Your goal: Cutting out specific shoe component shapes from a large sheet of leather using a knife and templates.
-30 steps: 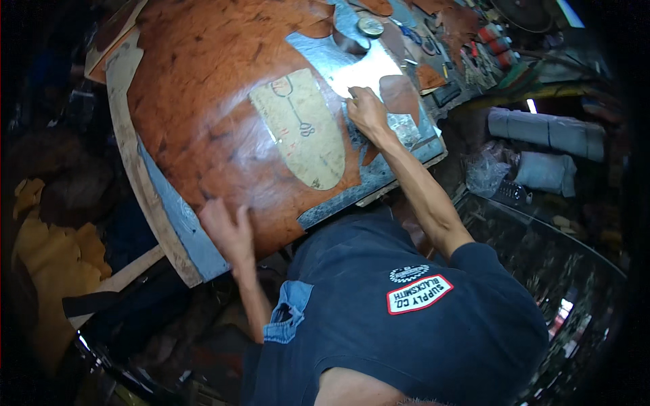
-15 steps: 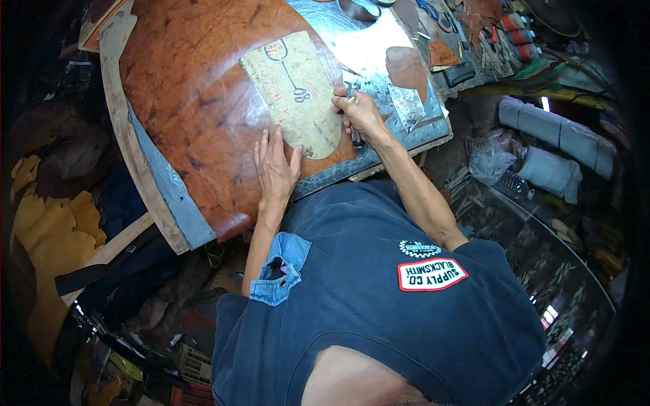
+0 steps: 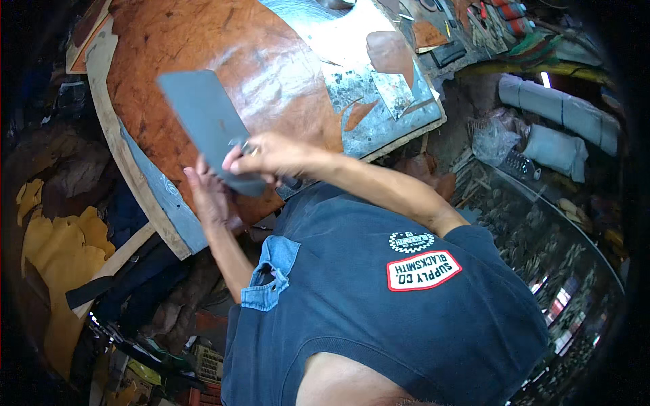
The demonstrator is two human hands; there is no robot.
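One grey, round-ended panel [image 3: 206, 122] tilts above the brown leather hide [image 3: 284, 88]. At the panel's edge, the right grip [image 3: 271, 157] clasps a tool [image 3: 248, 147]; I cannot tell whether the left grip [image 3: 212, 197], near its rounded end, pinches it. A leather offcut [image 3: 390, 54] lies farther right.

On the table [image 3: 150, 206], metal sheet [image 3: 369, 135], bare at right and at the front left. Over its middle and left, hide [image 3: 291, 88]. Above the hide, panel [image 3: 206, 118], near end between left hand [image 3: 213, 199] and right hand [image 3: 274, 155]. On the sheet, right of the hide, offcut [image 3: 360, 115]; behind that, to the right, leather piece [image 3: 393, 53]. Beyond, at far right, bottles [image 3: 511, 12]. Off the table's right side, roll [image 3: 558, 105], with bag [image 3: 492, 143] and package [image 3: 558, 152] before it. Off the left side, leather pile [image 3: 68, 243].
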